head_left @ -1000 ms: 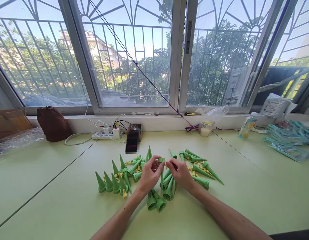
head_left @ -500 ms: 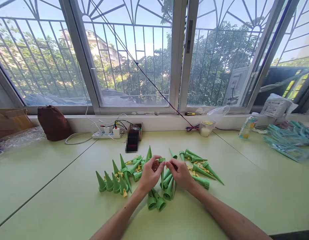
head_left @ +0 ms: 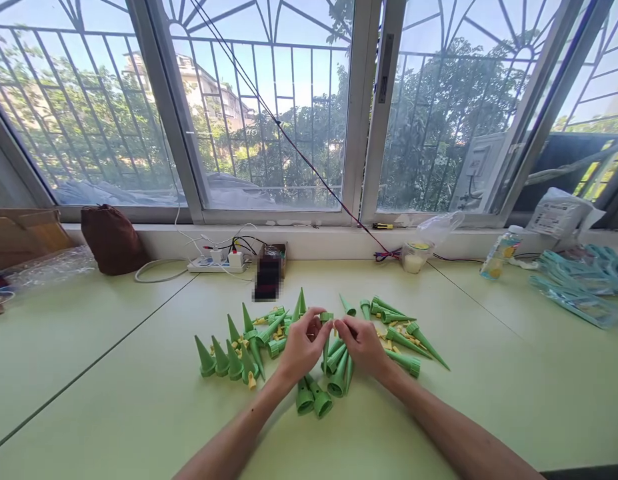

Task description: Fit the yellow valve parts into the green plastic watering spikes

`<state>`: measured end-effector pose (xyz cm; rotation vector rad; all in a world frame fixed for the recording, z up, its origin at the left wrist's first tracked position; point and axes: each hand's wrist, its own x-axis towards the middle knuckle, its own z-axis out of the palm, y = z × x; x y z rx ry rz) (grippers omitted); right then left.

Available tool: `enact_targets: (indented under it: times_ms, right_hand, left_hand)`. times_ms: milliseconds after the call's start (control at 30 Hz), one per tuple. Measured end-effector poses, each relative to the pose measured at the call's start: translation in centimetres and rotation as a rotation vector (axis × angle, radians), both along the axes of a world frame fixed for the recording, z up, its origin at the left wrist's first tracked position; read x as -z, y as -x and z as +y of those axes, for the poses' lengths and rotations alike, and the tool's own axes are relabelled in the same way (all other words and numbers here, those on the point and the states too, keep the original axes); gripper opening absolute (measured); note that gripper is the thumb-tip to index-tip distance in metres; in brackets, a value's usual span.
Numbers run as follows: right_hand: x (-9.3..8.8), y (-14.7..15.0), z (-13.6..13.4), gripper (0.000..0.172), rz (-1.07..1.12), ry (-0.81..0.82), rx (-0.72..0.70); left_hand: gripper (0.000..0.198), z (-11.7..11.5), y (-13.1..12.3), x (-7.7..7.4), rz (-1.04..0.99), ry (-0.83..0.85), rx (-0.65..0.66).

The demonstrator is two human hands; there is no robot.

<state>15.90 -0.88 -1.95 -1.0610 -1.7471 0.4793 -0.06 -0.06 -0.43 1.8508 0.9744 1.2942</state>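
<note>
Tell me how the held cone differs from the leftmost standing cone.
The held cone points downward; the leftmost cone points up. The left hand grips the held cone; the leftmost cone rests on the table. Both are green and taper.

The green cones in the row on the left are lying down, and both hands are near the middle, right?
No, the head view shows the green cones in that left row standing, points up. The left hand and right hand are indeed near the middle.
</note>
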Motion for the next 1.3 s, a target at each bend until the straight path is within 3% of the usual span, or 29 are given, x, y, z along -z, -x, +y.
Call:
enact_targets:
  times_ms: [233,400,667,1000,1300]
  right_hand:
    - [0.2,-0.1,-0.2,0.047,0.016,-0.004,-0.002]
    - [-0.2,0.1,-0.7,0.030,0.111,0.058,-0.073]
    - [-0.7,0.3,-1.2,0.040,0.141,0.050,-0.137]
    - [0.0,0.4,-0.9,0.043,0.098,-0.046,-0.063]
    - [-0.1,0.1,-0.6,0.041,0.094,-0.067,0.046]
  left_hand:
    - [0.025,-0.3,-0.2,-0.2,0.031,-0.023,-0.014]
    - [0.024,-0.3,-0.3,0.0,-0.063,0.003,-0.057]
    - [0.033,-0.6,-0.4,-0.3,-0.070,0.011,-0.145]
    - [0.031,-0.4,-0.4,-0.1,-0.054,-0.044,-0.184]
    - [0.029,-0.1,-0.2,0.3,-0.011,-0.024,-0.132]
